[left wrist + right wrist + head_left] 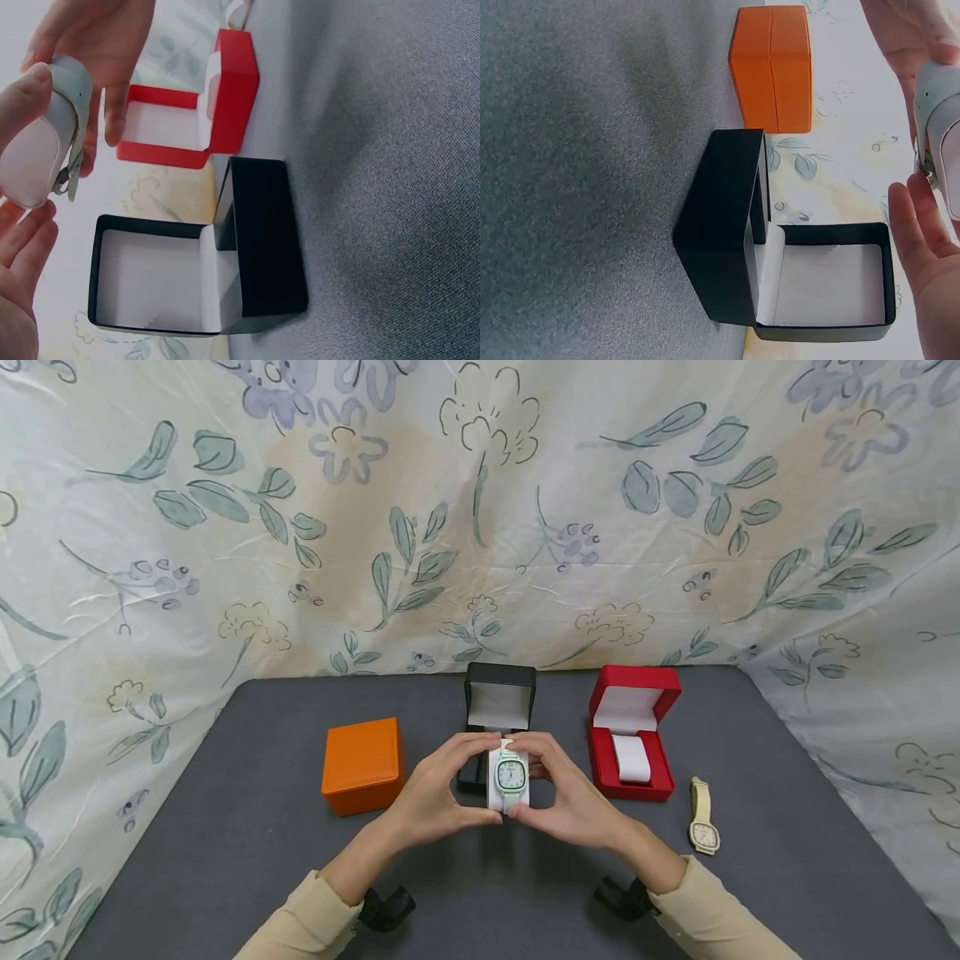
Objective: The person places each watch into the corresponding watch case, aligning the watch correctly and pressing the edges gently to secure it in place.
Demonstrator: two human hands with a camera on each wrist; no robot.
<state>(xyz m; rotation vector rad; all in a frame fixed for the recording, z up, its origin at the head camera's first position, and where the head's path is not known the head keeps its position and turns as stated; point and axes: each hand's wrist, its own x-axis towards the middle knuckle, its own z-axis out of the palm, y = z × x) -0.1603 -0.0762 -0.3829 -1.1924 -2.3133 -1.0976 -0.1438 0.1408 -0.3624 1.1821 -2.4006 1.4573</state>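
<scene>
A pale mint-green watch (512,775) is strapped round a white cushion (26,169), its square dial facing up in the head view. My left hand (435,789) grips the cushion from the left, thumb at the near end and fingers at the far end. From the other side my right hand (573,797) holds the same cushion in the same way. Both wrist views show the strap's buckle (61,180) under the cushion. Just behind the hands stands an open black watch box (501,673), its base partly covered by them in the head view.
On the left sits a closed orange box (363,766). To the right, an open red box (637,677) contains a white cushion (632,758). A cream-strapped watch (703,827) lies right of it on the grey tabletop (225,860). Floral cloth (337,552) hangs behind.
</scene>
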